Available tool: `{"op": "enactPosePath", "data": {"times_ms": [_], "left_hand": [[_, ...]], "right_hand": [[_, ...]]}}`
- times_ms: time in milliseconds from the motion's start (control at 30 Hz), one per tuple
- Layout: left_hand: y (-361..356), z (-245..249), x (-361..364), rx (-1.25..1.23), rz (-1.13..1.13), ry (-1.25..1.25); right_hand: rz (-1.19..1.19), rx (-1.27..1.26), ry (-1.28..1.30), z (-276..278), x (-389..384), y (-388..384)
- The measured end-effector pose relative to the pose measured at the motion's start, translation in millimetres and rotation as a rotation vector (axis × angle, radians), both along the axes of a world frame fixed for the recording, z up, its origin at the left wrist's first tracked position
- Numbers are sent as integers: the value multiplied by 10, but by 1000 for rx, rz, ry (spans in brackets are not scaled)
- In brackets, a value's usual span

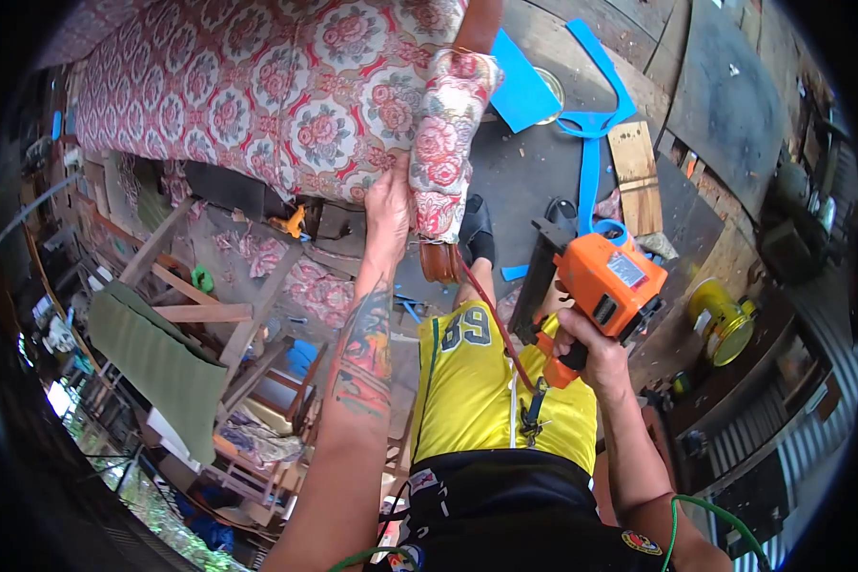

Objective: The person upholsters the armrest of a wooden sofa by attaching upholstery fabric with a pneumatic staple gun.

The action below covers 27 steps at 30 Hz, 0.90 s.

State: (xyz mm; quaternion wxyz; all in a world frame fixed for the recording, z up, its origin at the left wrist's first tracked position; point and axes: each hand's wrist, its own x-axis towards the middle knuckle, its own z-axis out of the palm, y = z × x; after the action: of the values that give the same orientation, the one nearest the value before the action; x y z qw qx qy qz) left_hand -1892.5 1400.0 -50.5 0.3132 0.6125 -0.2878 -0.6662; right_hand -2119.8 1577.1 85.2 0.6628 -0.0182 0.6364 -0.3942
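A sofa covered in red-and-cream floral upholstery fabric (324, 124) fills the upper left. Its padded armrest (440, 143) wears the same cloth and ends in bare brown wood (439, 259). My left hand (388, 205) is closed on the fabric at the seat's front corner, against the inner side of the armrest; its fingertips are partly hidden. In my right hand (586, 348) is an orange-and-black pneumatic nail or staple gun (608, 284), fingers wrapped round its handle. A red air hose (491, 310) runs from the gun's base towards the armrest. The gun's nose is apart from the sofa.
Blue sheet scraps (526, 84) and wooden boards (636, 176) lie on the floor beyond the armrest. A yellow can (720, 319) lies at right. Beneath the seat's front edge is an orange tool (291, 222). Wooden frames with a green panel (157, 357) stand at left.
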Motion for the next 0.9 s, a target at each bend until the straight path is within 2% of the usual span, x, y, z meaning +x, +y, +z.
{"op": "enactPosePath", "data": {"times_ms": [33,67,133,167,267,300,333,400,433,533,567,667,733,767,833,900], "left_hand": [[-35,-1,86,5,-136,-200],[-20,-60,92,3,-114,-188],[60,-196,21,-235,-78,-78],[69,-72,-33,-297,-77,-136],[127,-192,-20,-304,-63,-251],[117,-253,34,-287,-142,-348],[127,-315,54,-288,-125,-342],[93,-216,51,-261,-233,-497],[74,-164,53,-203,-257,-488],[63,-151,64,-230,-283,-516],[24,-46,61,-133,-313,-494],[111,-93,105,-230,-324,-597],[335,-92,179,-175,-158,-602],[486,-53,204,-173,-21,-506],[813,253,108,53,421,-533],[1269,423,-24,-228,458,-680]], "right_hand": [[-21,29,-6,21,-21,-9],[-43,54,-9,38,-35,-42],[-40,64,25,60,-44,-99],[-59,76,44,73,-37,-128],[-98,94,39,82,7,-232],[-82,77,47,76,17,-260],[-66,73,56,79,30,-308],[-69,100,61,96,80,-363],[-62,103,68,94,94,-368],[-50,105,73,26,87,-394],[-41,90,65,3,79,-401],[-50,58,30,-77,53,-439],[-60,14,-5,-183,-14,-410],[-42,27,-18,-294,-88,-341],[-25,-15,-44,-450,-194,-307],[4,-53,-46,-627,-321,-247]]}}
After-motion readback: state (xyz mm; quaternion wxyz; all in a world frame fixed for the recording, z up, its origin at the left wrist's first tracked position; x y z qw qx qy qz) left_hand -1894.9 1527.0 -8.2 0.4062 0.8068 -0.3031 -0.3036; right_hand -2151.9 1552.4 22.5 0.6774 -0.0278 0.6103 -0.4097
